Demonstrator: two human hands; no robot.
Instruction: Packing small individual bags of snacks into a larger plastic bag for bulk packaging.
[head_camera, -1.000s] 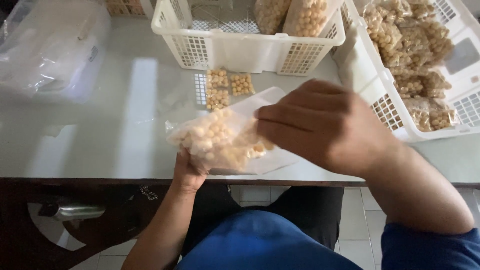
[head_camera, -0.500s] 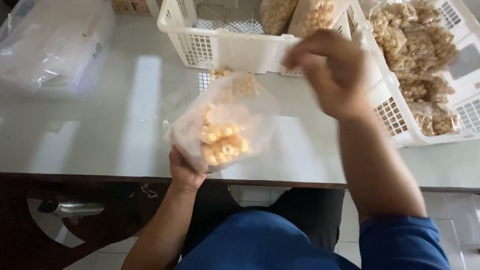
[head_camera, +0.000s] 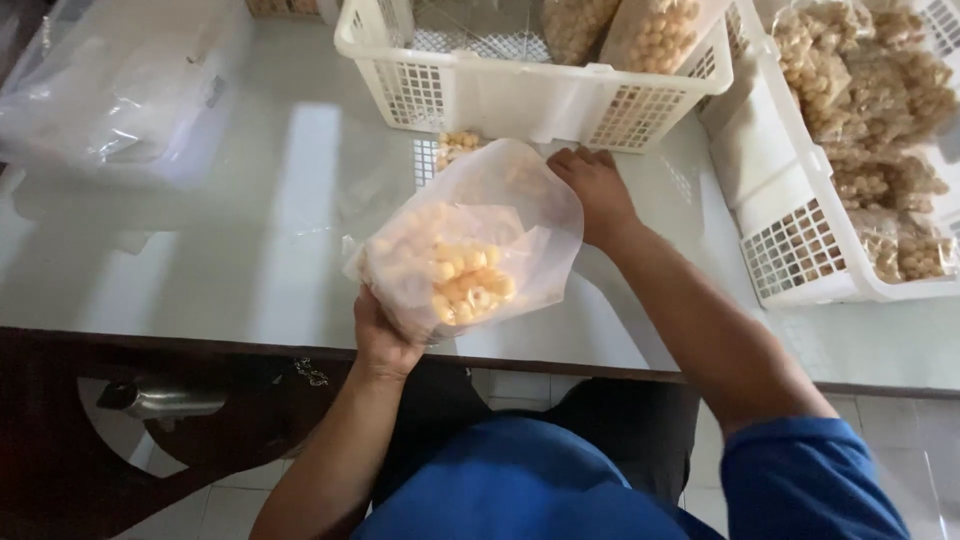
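— Where is the bag?

— The clear bag (head_camera: 470, 240), part full of round yellow snacks (head_camera: 462, 275), is held up over the near edge of the glass table (head_camera: 250, 250). The left hand (head_camera: 383, 335) grips it from below, fingers closed on its bottom.

— And the other hand?

— The right hand (head_camera: 597, 190) is just behind the bag's open top, stretched toward the table near the front wall of the white basket (head_camera: 530, 95). Whether it pinches the bag's rim or anything else, I cannot tell; its fingertips are partly hidden.

— So the hands are apart?

— Yes, one under the bag, one beyond it.

— What lies around?

— A small pile of snacks (head_camera: 458, 145) sits on the table between bag and basket. That basket holds filled packs (head_camera: 650, 30). A second basket (head_camera: 800, 240) at the right is loaded with more packs (head_camera: 870, 90). At far left lies a heap of clear plastic (head_camera: 110, 80).
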